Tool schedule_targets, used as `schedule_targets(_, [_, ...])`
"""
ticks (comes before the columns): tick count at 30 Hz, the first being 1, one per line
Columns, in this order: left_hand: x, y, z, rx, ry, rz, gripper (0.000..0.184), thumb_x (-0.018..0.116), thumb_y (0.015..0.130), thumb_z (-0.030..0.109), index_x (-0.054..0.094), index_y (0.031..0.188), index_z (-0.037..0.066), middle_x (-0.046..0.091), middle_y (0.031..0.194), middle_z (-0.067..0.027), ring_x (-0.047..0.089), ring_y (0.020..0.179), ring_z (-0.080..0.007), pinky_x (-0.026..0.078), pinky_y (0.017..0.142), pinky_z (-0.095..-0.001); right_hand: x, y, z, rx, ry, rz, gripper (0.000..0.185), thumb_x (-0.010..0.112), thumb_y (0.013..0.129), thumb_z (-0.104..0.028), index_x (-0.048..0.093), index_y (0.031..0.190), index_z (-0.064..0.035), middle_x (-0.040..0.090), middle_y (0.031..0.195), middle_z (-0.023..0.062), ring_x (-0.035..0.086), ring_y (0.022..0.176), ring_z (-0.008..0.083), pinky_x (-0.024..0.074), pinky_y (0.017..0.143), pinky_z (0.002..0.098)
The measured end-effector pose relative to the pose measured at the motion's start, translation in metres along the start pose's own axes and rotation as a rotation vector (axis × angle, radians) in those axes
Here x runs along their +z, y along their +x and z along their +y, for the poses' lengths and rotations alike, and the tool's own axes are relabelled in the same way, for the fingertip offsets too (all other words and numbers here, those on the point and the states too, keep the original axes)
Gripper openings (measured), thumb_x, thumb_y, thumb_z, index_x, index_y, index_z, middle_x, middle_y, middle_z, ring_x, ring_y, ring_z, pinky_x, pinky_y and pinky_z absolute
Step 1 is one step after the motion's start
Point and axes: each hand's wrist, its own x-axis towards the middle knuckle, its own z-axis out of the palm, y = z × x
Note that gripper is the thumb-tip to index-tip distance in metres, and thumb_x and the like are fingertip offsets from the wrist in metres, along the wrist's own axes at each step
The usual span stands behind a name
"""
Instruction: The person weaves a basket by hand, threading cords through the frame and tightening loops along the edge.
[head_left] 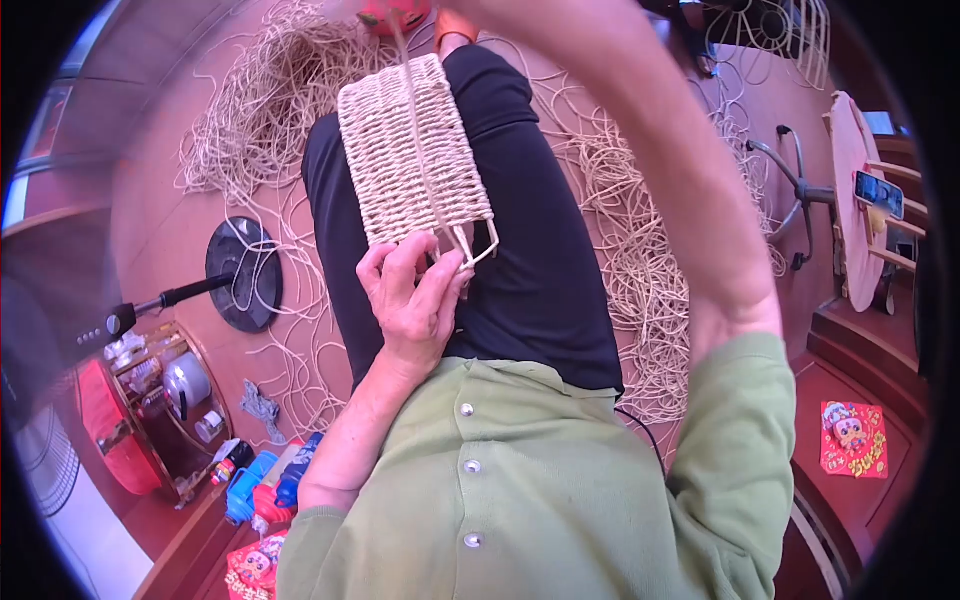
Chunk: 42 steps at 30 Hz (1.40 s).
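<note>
**Deskside:** Where's the woven piece, and what does the grip have?

**Operator:** On my feed the woven piece (400,150) lies lengthwise on the dark trousers (540,220), its open end nearest me. The left hand (410,300) is pinched, thumb against fingers, on the bare frame (495,236) at that near end.

**Deskside:** And the right hand?

**Operator:** Outside my picture. I see only the right forearm (680,130) reaching far, so I can't tell whether that grip is clenched or released.

**Deskside:** What worries you?

**Operator:** The loose strand (420,140) runs over the woven face toward the far edge. I'd guess the right hand has it, though blur up there makes that uncertain. Too hard a pull against the left pinch could twist the frame; too little could leave the near rows slack.

**Deskside:** Tangles?

**Operator:** Quite possible. One cord heap (280,100) sprawls on the floor (150,235) at left, another pile (640,270) at right. Strands already cross the black round base (240,275) on the left; if the working one feeds from there, a caught loop could jerk the tension. On the right, I'd watch the wheeled base (800,190) likewise.
</note>
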Motion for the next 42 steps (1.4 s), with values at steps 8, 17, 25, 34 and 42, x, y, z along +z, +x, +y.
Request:
schedule_targets(8, [-0.028,0.009,0.010,-0.251,-0.098,-0.178,0.016,0.082,0.078,0.007,0.076,0.092,0.005,0.060,0.119,-0.0063,0.055,0.091,-0.0204,0.039,0.094,-0.0382,-0.021,-0.236,-0.093,0.998,1.715,-0.615,0.029,0.049,0.108,-0.011,0.053,0.134,0.0010,0.070,0.104,0.0098,0.072,0.078,0.0144,0.0594,0.070,0.0295])
schedule_targets(17, [-0.039,0.022,0.010,-0.309,-0.118,-0.262,0.013,0.080,0.081,0.011,0.076,0.091,0.005,0.058,0.121,-0.0062,0.056,0.092,-0.0192,0.036,0.098,-0.0398,0.034,-0.253,-0.140,1.208,1.785,-0.247,0.025,0.062,0.104,-0.010,0.057,0.127,-0.0019,0.065,0.097,0.0023,0.061,0.075,0.0057,0.0507,0.064,0.0214])
schedule_targets(25, [-0.037,0.031,0.014,-0.230,-0.097,-0.372,0.010,0.073,0.088,0.012,0.074,0.094,0.005,0.057,0.122,-0.0079,0.057,0.109,-0.0247,0.034,0.099,-0.0415,0.035,-0.265,-0.131,1.370,1.987,-0.308,0.022,0.066,0.104,-0.018,0.061,0.122,-0.0049,0.064,0.092,-0.0004,0.059,0.074,0.0054,0.0509,0.065,0.0215])
schedule_targets(34, [-0.033,0.028,0.015,-0.195,-0.094,-0.348,0.012,0.073,0.087,0.009,0.073,0.098,0.005,0.057,0.123,-0.0093,0.057,0.112,-0.0268,0.035,0.098,-0.0416,0.053,-0.268,-0.136,1.394,2.184,0.019,0.017,0.065,0.105,-0.015,0.061,0.120,-0.0080,0.066,0.101,0.0000,0.064,0.085,0.0074,0.0530,0.068,0.0232])
schedule_targets(42, [-0.027,0.031,0.020,-0.329,-0.261,-0.245,0.035,0.073,0.081,-0.002,0.068,0.116,0.003,0.058,0.123,-0.0155,0.061,0.106,-0.0334,0.052,0.089,-0.0435,0.045,-0.265,-0.133,1.377,2.332,-0.042,0.017,0.056,0.107,-0.020,0.063,0.116,-0.0085,0.067,0.103,-0.0011,0.063,0.090,0.0089,0.0515,0.070,0.0275])
